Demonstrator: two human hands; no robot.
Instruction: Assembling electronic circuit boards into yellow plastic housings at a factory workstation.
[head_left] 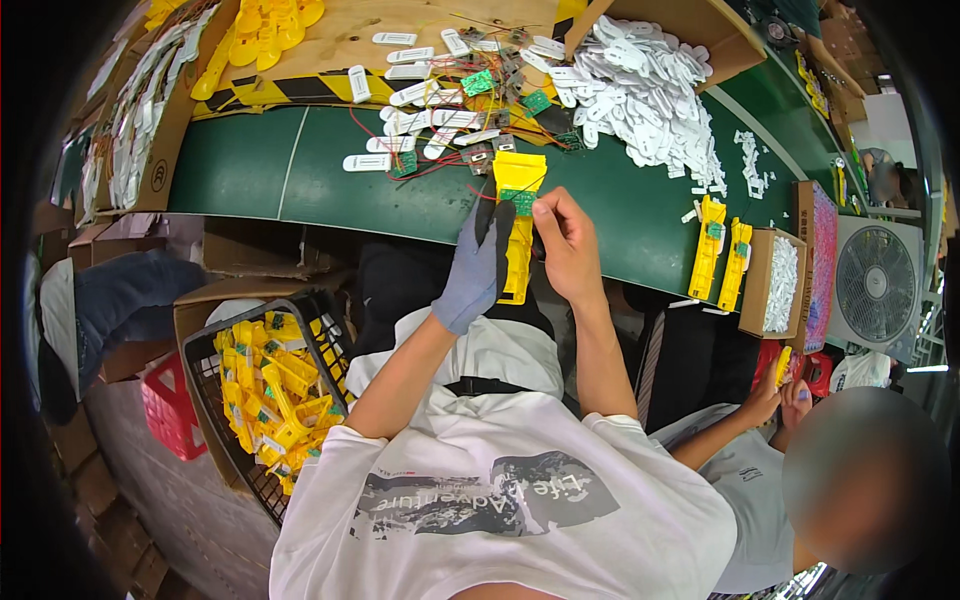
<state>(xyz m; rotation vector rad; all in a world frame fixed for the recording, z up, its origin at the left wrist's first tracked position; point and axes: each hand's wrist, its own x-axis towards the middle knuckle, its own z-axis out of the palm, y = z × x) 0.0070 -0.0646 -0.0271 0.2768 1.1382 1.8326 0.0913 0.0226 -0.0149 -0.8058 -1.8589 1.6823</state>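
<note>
In front of me, at the table's near edge, I hold a long yellow plastic housing (516, 262) upright. A green circuit board (521, 200) with a red wire sits across its middle. My left hand (474, 268), in a grey glove with dark fingers, is closed around the housing's left side. My bare right hand (570, 245) is at its right side, fingers curled and thumb close to the circuit board. Something dark shows under those curled fingers, but most of it is hidden. Just beyond the housing lie white oval plastic parts (408, 122) and boards with red and black wires.
A large heap of white plastic parts (640, 90) spills from a cardboard box at the back right. Two yellow housings with boards (708, 245) lie at the right edge. A black basket (262, 498) of yellow housings stands low left. A co-worker's hands (778, 395) are at lower right.
</note>
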